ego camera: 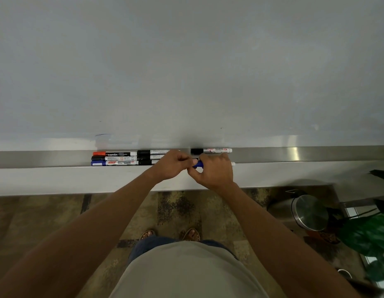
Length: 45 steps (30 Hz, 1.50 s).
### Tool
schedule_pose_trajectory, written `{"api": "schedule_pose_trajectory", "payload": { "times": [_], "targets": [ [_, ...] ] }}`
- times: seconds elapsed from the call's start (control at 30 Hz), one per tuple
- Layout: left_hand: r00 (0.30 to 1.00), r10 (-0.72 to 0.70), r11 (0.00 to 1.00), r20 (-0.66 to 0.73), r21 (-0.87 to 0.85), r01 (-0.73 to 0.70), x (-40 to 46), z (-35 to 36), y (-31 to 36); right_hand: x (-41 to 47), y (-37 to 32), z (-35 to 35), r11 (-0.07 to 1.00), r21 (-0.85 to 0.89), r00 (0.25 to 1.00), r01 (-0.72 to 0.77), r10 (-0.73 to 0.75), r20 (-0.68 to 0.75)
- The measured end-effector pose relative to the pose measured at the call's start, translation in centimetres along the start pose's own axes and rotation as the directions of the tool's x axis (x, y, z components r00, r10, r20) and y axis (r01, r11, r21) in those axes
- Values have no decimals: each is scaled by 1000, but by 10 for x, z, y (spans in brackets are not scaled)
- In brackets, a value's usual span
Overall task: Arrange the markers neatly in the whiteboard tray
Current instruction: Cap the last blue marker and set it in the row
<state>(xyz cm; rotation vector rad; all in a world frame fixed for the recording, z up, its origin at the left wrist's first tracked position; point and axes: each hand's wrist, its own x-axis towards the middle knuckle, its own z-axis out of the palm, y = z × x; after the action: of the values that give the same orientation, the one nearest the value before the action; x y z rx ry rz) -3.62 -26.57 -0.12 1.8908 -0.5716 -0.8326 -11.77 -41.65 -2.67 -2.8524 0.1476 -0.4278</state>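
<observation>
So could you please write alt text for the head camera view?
Both hands meet over a whiteboard tray; the right hand grips a blue-capped marker, the left hand at its cap. Other markers lie in neat rows to the left; one black-capped marker lies behind.

Readable print on the markers in the whiteboard tray

The red-capped marker [114, 154] at the back of the left group carries "camlin" in white on its black barrel. The blue-capped marker [113, 162] at the front of that group reads "WHITEBOARD MARKER" beside a small red logo too small to read. The black-capped marker [211, 150] lying apart to the right shows "MARKER". Other barrels bear print too fine to read.
</observation>
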Motion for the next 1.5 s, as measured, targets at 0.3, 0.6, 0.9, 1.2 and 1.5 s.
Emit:
{"api": "schedule_pose_trajectory", "payload": {
  "times": [0.3, 0.6, 0.9, 1.2, 1.5],
  "targets": [
    [834, 416, 806, -362, 571, -155, -16, -17, -50, -1, 19, 7, 998, -62, 995, 13, -6, 102],
    [864, 367, 573, -345, 815, 82, -45, -38, -103, 2, 27, 16, 1000, 7, 991, -4, 3, 135],
    [840, 197, 593, -505, 744, 308, -58, -41, -117, -21, 31, 28, 996, -78, 989, -41, 52, 136],
    [836, 116, 545, -537, 738, 398, -70, -48, -128, -30, 27, 38, 979, -165, 959, -118, 155, 237],
    [865, 79, 516, -496, 763, 390, -68, -48, -124, -25, 5, 42, 985, -163, 956, -60, 103, 274]
  ]
}}
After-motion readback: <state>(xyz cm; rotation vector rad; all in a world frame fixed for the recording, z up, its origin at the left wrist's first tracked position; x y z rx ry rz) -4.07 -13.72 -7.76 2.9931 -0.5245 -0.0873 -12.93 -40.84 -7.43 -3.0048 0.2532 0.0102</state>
